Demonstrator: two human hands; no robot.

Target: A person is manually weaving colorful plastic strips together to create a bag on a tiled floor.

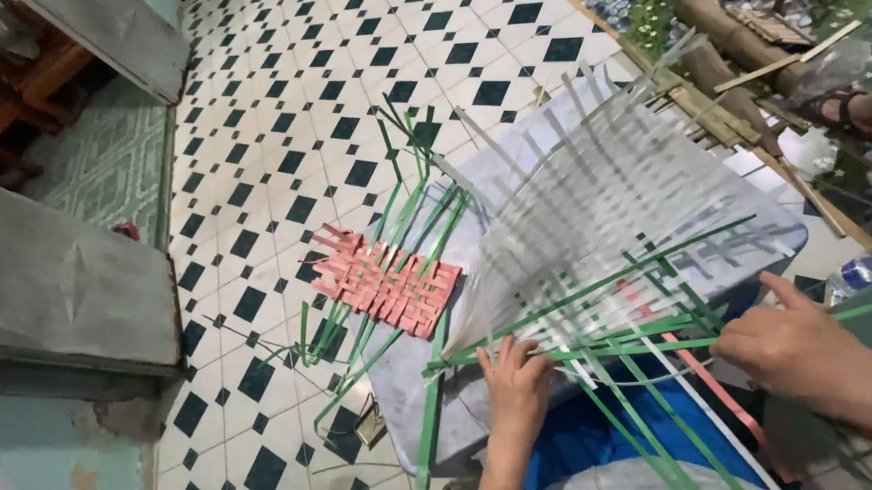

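Head view is showing me both hands working a woven sheet of clear and green strips (pixel 595 237), lying across my lap over blue cloth (pixel 585 436), probably so the loose ends stay within reach. My left hand (pixel 516 385) is pressing flat, fingers spread, on the near edge, pinning it. My right hand (pixel 794 341) is pinching a green strip (pixel 650 345) with fingers closed on it. One pink woven mat (pixel 386 280) is lying on the tiled floor (pixel 280 114); one bottle (pixel 860 272) is resting at the right.
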